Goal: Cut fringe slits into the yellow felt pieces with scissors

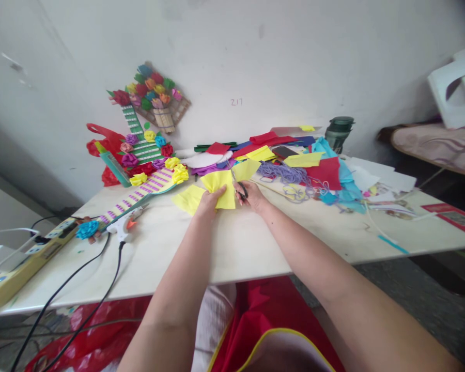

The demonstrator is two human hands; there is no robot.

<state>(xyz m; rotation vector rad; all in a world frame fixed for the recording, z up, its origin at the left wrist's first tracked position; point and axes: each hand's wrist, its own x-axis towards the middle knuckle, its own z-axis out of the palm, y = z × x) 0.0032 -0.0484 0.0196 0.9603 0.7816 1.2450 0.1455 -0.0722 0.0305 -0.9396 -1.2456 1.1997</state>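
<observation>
My left hand [210,200] is closed on a yellow sheet [220,182] that looks like crepe paper or felt, its thumb pressed on the near edge. In my right hand [250,196] is a pair of scissors [241,191] with dark handles, its blades pointing away from me at the right side of the sheet. Whether the blades are apart is too small to tell. Another yellow piece [189,199] lies just left of my left hand, and a paler yellow piece [246,169] sits behind the scissors.
Craft boards with flowers [151,183] stand and lie at the left. A white glue gun [121,227] trails a black cord near a power strip [34,261]. Purple yarn [284,174], coloured sheets [327,173] and a dark green bottle [339,133] occupy the back right.
</observation>
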